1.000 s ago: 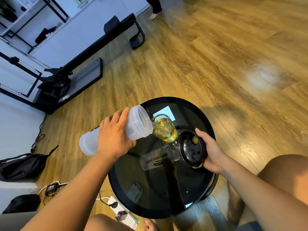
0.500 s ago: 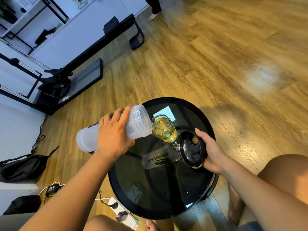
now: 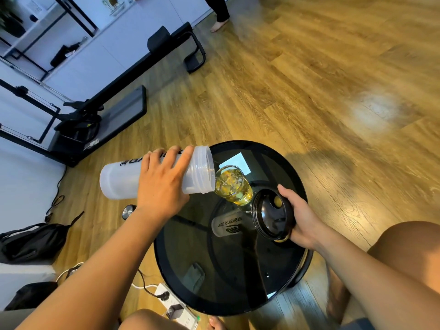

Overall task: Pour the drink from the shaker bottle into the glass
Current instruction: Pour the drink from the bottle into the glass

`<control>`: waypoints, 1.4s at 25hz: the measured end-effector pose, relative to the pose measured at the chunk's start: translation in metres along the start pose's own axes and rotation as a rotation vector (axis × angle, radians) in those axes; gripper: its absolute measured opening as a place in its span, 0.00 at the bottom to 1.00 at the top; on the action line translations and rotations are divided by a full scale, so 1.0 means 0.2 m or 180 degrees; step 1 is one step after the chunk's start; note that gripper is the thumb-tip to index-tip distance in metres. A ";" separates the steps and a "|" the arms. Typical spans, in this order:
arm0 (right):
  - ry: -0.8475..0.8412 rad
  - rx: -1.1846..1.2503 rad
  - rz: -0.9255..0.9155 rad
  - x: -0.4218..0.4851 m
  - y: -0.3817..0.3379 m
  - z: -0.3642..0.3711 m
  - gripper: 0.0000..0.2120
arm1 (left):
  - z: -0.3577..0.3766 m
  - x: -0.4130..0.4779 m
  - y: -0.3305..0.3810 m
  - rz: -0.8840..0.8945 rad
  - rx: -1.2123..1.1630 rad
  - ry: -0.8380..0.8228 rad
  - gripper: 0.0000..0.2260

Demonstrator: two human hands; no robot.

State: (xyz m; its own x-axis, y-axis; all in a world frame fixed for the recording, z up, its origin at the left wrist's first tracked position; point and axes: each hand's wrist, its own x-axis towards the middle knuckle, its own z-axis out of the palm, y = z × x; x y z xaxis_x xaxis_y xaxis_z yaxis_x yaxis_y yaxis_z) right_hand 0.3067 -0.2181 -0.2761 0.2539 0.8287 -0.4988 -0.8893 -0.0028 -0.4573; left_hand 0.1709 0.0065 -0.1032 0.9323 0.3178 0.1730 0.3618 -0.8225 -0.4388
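Observation:
My left hand (image 3: pixel 162 184) grips a translucent white shaker bottle (image 3: pixel 119 179), tipped on its side with its open mouth against the rim of the glass (image 3: pixel 234 186). The glass stands on a round black glass-topped table (image 3: pixel 214 282) and holds yellow drink. My right hand (image 3: pixel 301 217) holds the bottle's black lid (image 3: pixel 271 214) just right of the glass, inner side facing me. The shaker looks nearly empty; no stream is visible.
A power strip (image 3: pixel 176 308) with cables lies on the wooden floor below the table's near-left edge. Black bags (image 3: pixel 31 239) sit at the left. A black exercise machine (image 3: pixel 100 108) stands behind. Another person's foot (image 3: pixel 217 25) is far back.
My left hand has raised the base of the shaker bottle, tipping it more steeply toward the glass. My right hand and the lid have stayed put.

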 end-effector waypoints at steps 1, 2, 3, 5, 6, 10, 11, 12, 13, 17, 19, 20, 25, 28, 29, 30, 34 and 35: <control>-0.0015 0.0007 -0.0008 0.00 0.00 0.00 0.30 | 0.00 0.01 0.00 0.0043 0.0062 0.0017 0.42; -0.0029 0.0009 -0.0009 0.00 0.00 0.00 0.29 | 0.00 0.01 0.00 0.0085 0.0124 0.0022 0.42; -0.0033 0.0008 -0.0005 0.00 0.00 0.00 0.30 | -0.01 0.02 0.00 0.0132 0.0183 0.0019 0.42; -0.0039 -0.0002 0.0022 0.00 0.00 -0.01 0.30 | -0.01 0.03 0.00 0.0239 0.0292 0.0021 0.43; -0.0044 -0.0003 0.0034 0.00 0.00 -0.01 0.30 | -0.01 0.03 0.01 0.0285 0.0337 0.0031 0.44; -0.0044 -0.0020 0.0050 0.01 0.00 -0.01 0.31 | -0.02 0.02 0.01 0.0440 0.0445 0.0070 0.44; -0.0032 -0.0023 0.0059 0.01 0.00 -0.01 0.31 | -0.02 0.02 0.01 0.0460 0.0456 0.0076 0.44; -0.0022 -0.0023 0.0066 0.00 0.00 0.00 0.31 | -0.02 0.02 0.01 0.0468 0.0464 0.0086 0.44; -0.0016 -0.0023 0.0059 0.00 0.00 0.00 0.31 | -0.02 0.02 0.01 0.0476 0.0474 0.0097 0.44; -0.0035 -0.0026 0.0061 0.00 0.00 0.00 0.31 | -0.02 0.02 0.03 0.0581 0.0528 0.0150 0.43; -0.0038 -0.0036 0.0064 0.00 0.00 -0.01 0.31 | -0.03 0.02 0.03 0.0613 0.0525 0.0209 0.42; -0.0043 -0.0040 0.0069 0.00 0.00 -0.01 0.31 | -0.03 0.03 0.03 0.0606 0.0525 0.0227 0.42; -0.0033 -0.0069 0.0078 0.00 0.00 -0.01 0.31 | -0.04 0.04 0.03 0.0596 0.0544 0.0199 0.43; -0.0044 -0.0058 0.0086 0.00 0.00 -0.01 0.31 | -0.03 0.04 0.03 0.0582 0.0530 0.0219 0.42; -0.0043 -0.0053 0.0088 0.01 0.00 -0.02 0.31 | -0.03 0.04 0.03 0.0552 0.0515 0.0207 0.42; -0.0036 -0.0049 0.0098 0.01 0.00 -0.02 0.31 | -0.03 0.03 0.02 0.0538 0.0509 0.0187 0.43; -0.0059 -0.0038 0.0123 0.02 0.01 -0.03 0.32 | -0.01 0.02 0.03 0.0509 0.0472 0.0093 0.45; -0.0068 -0.0035 0.0123 0.02 0.01 -0.03 0.33 | 0.00 0.01 0.03 0.0448 0.0439 0.0072 0.45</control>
State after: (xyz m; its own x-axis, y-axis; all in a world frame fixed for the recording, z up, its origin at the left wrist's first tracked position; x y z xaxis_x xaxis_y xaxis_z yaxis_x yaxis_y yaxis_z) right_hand 0.3084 -0.2179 -0.2832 0.2111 0.8395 -0.5006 -0.8940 -0.0412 -0.4461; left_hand 0.1757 0.0026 -0.1054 0.9740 0.1921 0.1205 0.2262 -0.7852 -0.5765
